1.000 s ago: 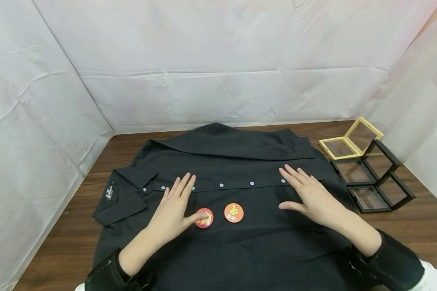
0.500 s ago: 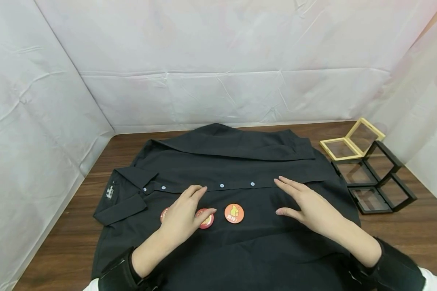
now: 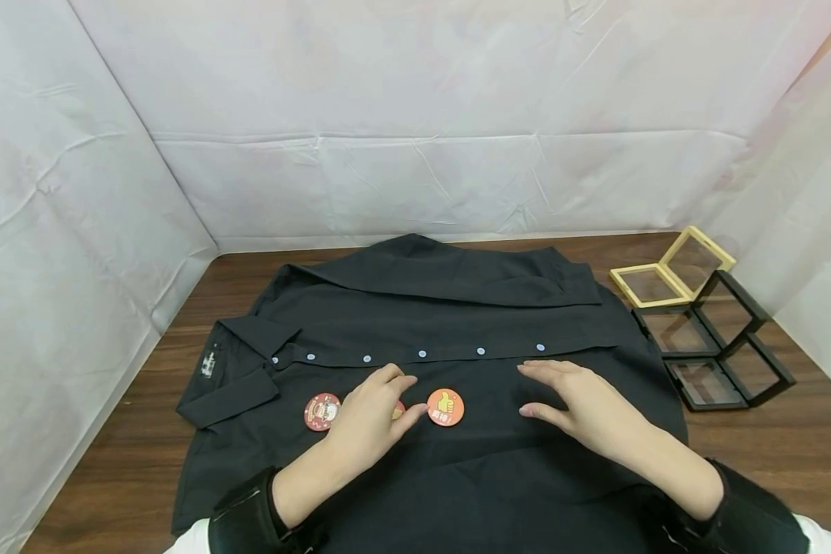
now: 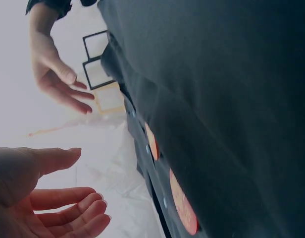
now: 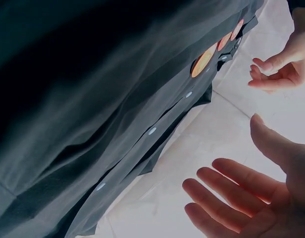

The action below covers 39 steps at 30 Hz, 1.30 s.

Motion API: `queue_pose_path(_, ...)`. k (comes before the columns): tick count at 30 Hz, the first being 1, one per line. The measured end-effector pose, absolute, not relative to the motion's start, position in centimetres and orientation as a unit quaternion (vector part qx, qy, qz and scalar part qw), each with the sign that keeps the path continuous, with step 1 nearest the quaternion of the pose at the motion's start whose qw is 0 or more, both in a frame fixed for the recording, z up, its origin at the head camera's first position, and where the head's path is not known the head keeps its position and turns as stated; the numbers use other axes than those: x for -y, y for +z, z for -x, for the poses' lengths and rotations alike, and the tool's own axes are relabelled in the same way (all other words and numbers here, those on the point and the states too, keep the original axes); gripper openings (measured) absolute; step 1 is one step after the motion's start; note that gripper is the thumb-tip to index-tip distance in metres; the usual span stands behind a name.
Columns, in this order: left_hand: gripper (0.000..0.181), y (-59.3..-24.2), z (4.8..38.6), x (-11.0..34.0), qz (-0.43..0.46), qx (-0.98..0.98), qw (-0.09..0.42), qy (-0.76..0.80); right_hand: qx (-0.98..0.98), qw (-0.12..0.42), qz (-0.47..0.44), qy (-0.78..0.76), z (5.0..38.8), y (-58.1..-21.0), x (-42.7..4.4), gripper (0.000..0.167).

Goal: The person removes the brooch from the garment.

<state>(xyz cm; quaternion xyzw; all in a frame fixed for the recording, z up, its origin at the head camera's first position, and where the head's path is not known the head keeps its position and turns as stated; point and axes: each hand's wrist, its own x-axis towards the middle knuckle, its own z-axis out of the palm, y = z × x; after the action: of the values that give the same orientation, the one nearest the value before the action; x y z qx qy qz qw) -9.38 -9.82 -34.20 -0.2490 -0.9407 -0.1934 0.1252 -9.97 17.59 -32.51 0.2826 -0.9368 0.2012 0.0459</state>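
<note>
A black button-up shirt [image 3: 485, 477] lies spread out, its collar toward the left. Three round badges are in a row on it: a red one [image 3: 322, 412] at the left, another red one [image 3: 398, 411] mostly covered, and an orange one [image 3: 446, 407] with a yellow thumbs-up. My left hand [image 3: 368, 419] hovers above the middle badge, fingers loosely bent and holding nothing, thumb tip near the orange badge's edge in the head view. To the right, my right hand [image 3: 585, 396] hovers over the shirt front with relaxed fingers, nothing in it. Both wrist views show the hands apart from the cloth.
At the right, a yellow hinged frame [image 3: 654, 285] and black hinged frames [image 3: 716, 358] stand unfolded on the brown wooden table [image 3: 803, 438], close to the shirt's edge. White cloth [image 3: 415, 185] hangs behind and on both sides.
My left hand has moved right and slightly down, its fingers bending more, uncovering the left red badge and covering much of the middle one. The right hand has shifted slightly left and down.
</note>
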Motion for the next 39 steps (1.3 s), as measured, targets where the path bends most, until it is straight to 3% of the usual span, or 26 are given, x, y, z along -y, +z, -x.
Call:
queue_pose_path(20, 0.018, -35.7, 9.9, 7.5, 0.295, 0.941, 0.067, -0.153, 0.939, -0.001, -0.305, 0.156, 9.3, -32.9, -16.0, 0.041)
queue_pose_path(39, 0.029, -36.5, 10.5, 5.9, 0.311, 0.948, 0.052, -0.055, 0.92, -0.046, -0.366, 0.134, 9.2, -33.9, -15.5, 0.043)
